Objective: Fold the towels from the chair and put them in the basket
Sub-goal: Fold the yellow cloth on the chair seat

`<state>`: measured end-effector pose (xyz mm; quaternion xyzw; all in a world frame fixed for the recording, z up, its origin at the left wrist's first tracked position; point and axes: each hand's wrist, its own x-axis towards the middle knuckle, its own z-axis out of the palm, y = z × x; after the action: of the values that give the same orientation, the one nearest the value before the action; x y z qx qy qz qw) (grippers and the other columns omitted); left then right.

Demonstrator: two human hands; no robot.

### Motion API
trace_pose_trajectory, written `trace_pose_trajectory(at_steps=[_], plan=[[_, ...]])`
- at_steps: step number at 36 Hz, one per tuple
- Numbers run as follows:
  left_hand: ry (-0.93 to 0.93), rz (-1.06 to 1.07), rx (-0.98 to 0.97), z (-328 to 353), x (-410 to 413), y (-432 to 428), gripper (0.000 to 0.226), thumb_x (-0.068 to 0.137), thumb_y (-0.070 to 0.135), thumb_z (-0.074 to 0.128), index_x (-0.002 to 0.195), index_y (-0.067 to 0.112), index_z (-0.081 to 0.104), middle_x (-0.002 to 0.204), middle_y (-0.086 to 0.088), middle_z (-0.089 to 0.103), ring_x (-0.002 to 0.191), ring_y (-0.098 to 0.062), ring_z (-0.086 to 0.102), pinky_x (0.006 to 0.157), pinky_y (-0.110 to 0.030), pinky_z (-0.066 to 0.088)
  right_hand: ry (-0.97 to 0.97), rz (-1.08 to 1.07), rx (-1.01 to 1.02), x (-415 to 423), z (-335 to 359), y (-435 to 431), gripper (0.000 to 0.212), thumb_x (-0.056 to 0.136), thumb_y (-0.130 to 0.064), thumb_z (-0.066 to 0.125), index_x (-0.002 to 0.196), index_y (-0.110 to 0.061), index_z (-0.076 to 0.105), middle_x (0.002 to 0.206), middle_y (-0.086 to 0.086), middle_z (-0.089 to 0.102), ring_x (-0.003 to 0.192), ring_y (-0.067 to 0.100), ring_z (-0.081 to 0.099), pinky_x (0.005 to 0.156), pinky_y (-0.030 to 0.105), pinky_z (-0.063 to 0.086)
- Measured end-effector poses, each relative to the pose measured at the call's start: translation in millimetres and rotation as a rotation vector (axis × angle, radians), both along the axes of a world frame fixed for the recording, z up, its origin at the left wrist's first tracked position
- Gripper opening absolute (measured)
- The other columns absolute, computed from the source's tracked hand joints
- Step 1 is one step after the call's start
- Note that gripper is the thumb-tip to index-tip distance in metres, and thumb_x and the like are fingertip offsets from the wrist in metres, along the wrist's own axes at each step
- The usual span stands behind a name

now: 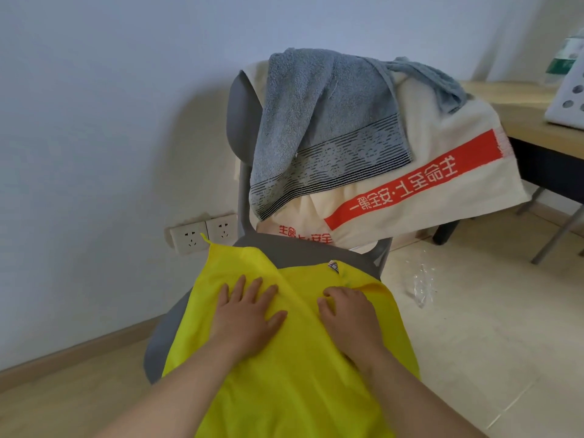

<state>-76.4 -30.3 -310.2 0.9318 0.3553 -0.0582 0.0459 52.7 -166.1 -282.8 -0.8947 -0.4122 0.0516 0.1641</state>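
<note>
The yellow towel [300,390] lies spread over the seat of the chair [243,121] — bright, thin, with a raised crease running up its middle. The left hand [249,314] presses flat, fingers straight; the right hand [347,314] curls its fingers into the cloth. I'd smooth that crease outward first — then match the edges.

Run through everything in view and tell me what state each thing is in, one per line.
yellow towel: spread on the seat of the chair, partly folded.
grey towel: draped unfolded over the cream towel.
cream towel: draped unfolded over the chair back.
left hand: flat, pressing the yellow towel.
right hand: fingers curled on the yellow towel, grip unclear.
basket: on the table, partly in view.
wall sockets: nothing plugged in.
</note>
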Motion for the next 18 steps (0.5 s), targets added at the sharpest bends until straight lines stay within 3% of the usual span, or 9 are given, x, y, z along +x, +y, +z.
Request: trace_pose_trajectory(at_steps=[4,9,12,15,18], plan=[[0.016,-0.028,0.030,0,-4,15,0.063,0.088,0.069,0.009,0.146,0.045,0.000,0.158,0.010,-0.003,0.145,-0.019,-0.011,0.114,-0.045,-0.011,0.004,0.092,-0.171,20,-6,6,0.048,0.098,-0.048,0.030,0.141,-0.027,0.036,0.152,0.001,0.030,0.141,0.022,0.020,0.112,0.033,0.018],[0.001,-0.019,0.044,-1,-4,19,0.063,0.088,0.069,0.009,0.146,0.044,0.000,0.158,0.010,-0.003,0.145,-0.019,-0.012,0.114,-0.044,-0.012,-0.086,-0.157,-0.323,46,-2,7,0.056,0.097,-0.052,0.024,0.148,-0.029,0.019,0.159,0.010,0.003,0.144,0.036,-0.002,0.116,0.047,0.002],[0.006,-0.006,0.035,-1,-3,19,0.063,0.088,0.068,0.009,0.146,0.044,0.001,0.158,0.009,-0.004,0.145,-0.019,-0.012,0.114,-0.044,-0.011,-0.184,-0.093,-0.268,38,-1,20,0.052,0.098,-0.043,0.027,0.148,-0.028,0.020,0.159,0.007,0.000,0.145,0.033,-0.005,0.116,0.048,0.001],[0.004,-0.007,0.047,-1,-3,19,0.064,0.088,0.068,0.009,0.146,0.043,0.000,0.158,0.009,-0.005,0.144,-0.019,-0.013,0.114,-0.044,-0.011,-0.067,0.079,-0.258,20,-11,31,0.053,0.098,-0.050,0.025,0.148,-0.034,0.018,0.159,0.000,0.004,0.146,0.026,-0.001,0.116,0.046,0.002],[0.009,-0.011,0.025,1,-3,18,0.063,0.089,0.066,0.009,0.147,0.041,0.000,0.158,0.009,-0.005,0.145,-0.019,-0.013,0.114,-0.044,-0.010,-0.007,0.079,-0.282,11,-21,30,0.057,0.096,-0.058,0.020,0.148,-0.037,0.011,0.159,-0.003,0.002,0.146,0.023,-0.002,0.116,0.044,-0.001]])
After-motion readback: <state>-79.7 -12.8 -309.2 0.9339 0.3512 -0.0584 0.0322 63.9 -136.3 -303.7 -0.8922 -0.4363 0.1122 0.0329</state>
